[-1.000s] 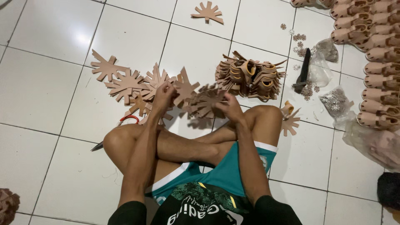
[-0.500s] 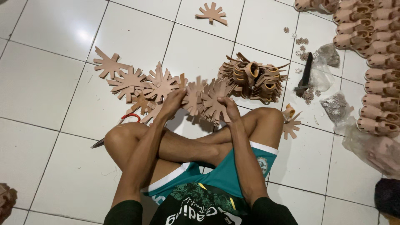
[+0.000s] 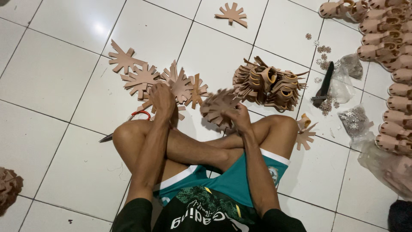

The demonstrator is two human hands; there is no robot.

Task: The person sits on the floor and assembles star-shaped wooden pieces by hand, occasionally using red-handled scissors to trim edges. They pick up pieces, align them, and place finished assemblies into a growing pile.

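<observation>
The right hand (image 3: 238,118) is clamped on a tan star-shaped cutout (image 3: 216,107), held off the tiled floor (image 3: 51,77) above the crossed shins. The piece is tilted, its prongs fanning up and toward the person's left; no long axis can be told. The left hand (image 3: 162,96) rests fingers together on the spread cutouts (image 3: 171,83). Half a second ago both hands lay on that pile; the right has since lifted one piece clear. A folded stack (image 3: 270,83) lies beyond.

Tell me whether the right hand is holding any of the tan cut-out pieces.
Yes: the right hand grips a bunch of tan cut-out pieces lifted above the white tiled floor.
</observation>
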